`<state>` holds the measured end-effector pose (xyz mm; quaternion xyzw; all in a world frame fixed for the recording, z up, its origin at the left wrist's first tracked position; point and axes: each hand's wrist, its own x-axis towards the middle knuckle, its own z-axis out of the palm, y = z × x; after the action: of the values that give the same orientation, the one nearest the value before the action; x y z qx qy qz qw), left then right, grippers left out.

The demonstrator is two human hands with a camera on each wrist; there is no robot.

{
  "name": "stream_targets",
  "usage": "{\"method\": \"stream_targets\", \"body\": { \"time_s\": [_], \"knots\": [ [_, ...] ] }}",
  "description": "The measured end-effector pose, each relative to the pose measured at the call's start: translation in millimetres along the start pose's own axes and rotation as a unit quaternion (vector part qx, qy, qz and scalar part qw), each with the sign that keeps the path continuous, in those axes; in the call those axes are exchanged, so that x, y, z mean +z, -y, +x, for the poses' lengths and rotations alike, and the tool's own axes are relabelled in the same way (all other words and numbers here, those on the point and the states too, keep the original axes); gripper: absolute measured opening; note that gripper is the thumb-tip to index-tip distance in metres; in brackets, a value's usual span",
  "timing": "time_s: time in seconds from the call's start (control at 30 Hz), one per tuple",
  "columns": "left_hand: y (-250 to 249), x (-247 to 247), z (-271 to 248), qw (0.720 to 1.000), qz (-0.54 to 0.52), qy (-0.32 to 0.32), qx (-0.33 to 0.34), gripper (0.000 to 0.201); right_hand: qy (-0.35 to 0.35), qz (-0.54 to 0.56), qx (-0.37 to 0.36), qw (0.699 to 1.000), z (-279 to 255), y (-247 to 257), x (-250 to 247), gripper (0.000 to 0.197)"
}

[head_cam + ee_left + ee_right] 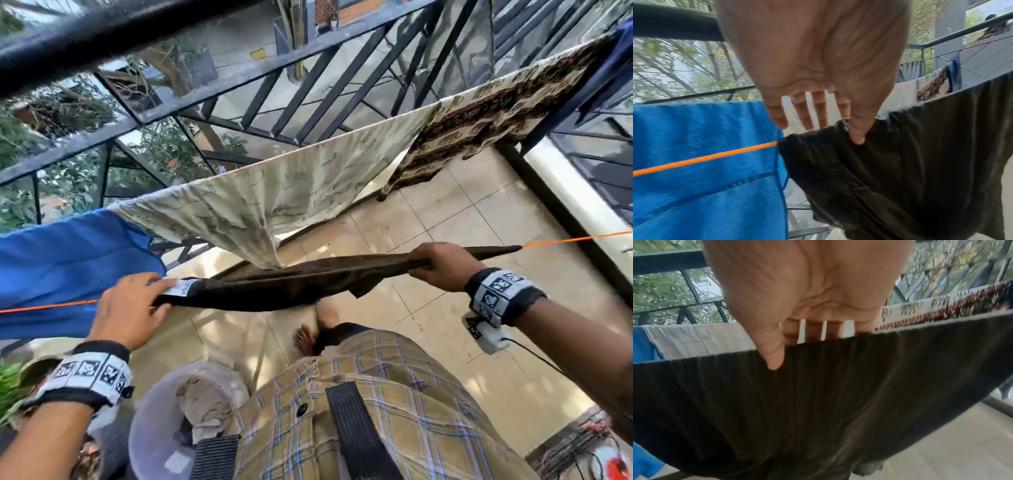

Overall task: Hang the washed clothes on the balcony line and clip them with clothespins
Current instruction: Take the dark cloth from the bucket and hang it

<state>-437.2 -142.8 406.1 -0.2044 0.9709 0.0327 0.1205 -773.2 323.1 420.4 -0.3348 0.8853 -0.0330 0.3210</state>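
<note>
A dark brown garment point(291, 284) point(900, 162) point(818, 402) hangs folded over the orange line point(575, 238) point(705, 158). My left hand point(161, 294) point(818, 131) is at the garment's left end by a white label. Its fingers are straight, and the thumb presses the gathered cloth. My right hand point(424, 265) point(789, 344) pinches the garment's top fold near the right end. The thumb is on the near side and the fingers are behind.
A blue cloth point(68, 260), a cream cloth point(274, 198) and a patterned cloth point(496, 109) hang on a farther line before the black railing point(239, 78). A pale basin point(154, 421) holding a beige garment sits at my feet on the tiled floor point(479, 212).
</note>
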Motion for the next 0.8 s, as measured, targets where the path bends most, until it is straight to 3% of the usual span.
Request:
{"method": "stream_targets", "body": {
  "time_s": [0.07, 0.13, 0.27, 0.43, 0.53, 0.7, 0.8],
  "knots": [
    [-12, 3, 6, 0.999, -0.001, 0.022, 0.049, 0.041, -0.021, 0.021, -0.019, 0.999, 4, 0, 7, 0.019],
    [-17, 5, 9, 0.998, -0.014, 0.019, 0.057, 0.027, -0.045, 0.039, -0.048, 0.997, 6, -2, 12, 0.021],
    [-5, 2, 4, 0.998, -0.045, 0.027, -0.017, 0.024, -0.058, 0.045, -0.089, 0.993, 10, -4, 21, 0.039],
    [47, 1, -11, 0.996, -0.031, 0.018, -0.076, 0.026, -0.055, 0.033, -0.135, 0.989, 31, 31, 1, 0.035],
    [91, 0, -31, 0.995, -0.037, -0.005, -0.093, 0.025, -0.016, -0.013, -0.172, 0.985, 51, 73, -5, 0.021],
    [182, 2, -70, 0.984, -0.055, -0.002, -0.169, 0.017, 0.074, -0.104, -0.257, 0.958, 77, 183, 0, 0.026],
    [258, 15, -85, 0.978, -0.068, 0.022, -0.195, 0.03, 0.103, -0.159, -0.286, 0.939, 89, 260, 5, 0.023]
  ]
}}
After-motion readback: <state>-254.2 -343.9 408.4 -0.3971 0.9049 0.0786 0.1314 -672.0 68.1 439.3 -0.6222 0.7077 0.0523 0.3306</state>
